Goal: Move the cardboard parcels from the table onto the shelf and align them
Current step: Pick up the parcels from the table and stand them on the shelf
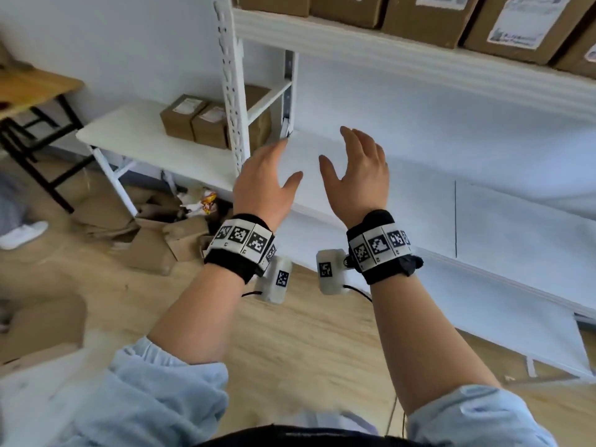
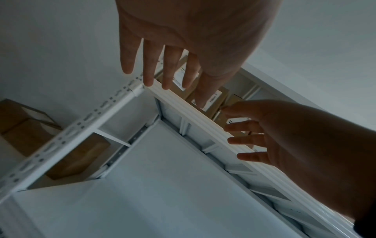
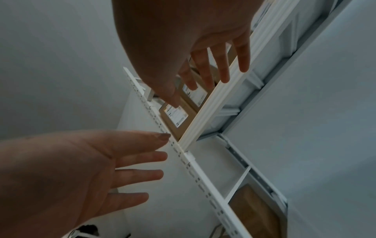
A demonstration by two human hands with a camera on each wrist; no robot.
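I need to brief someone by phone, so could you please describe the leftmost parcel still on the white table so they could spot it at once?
Find the white table left of the shelf's perforated white upright. A short row of cardboard parcels sits at its far right end. The one meant is the leftmost parcel: brown, a white label on top, open tabletop to its left, while its neighbour stands against the upright.

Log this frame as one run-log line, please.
left hand: open, empty | right hand: open, empty | parcels on table: not yet moved | upper shelf: parcels present

Flattened cardboard scraps [image 1: 154, 233] litter the wooden floor [image 1: 306, 343] left of the hands, near a white shoe [image 1: 22, 234].
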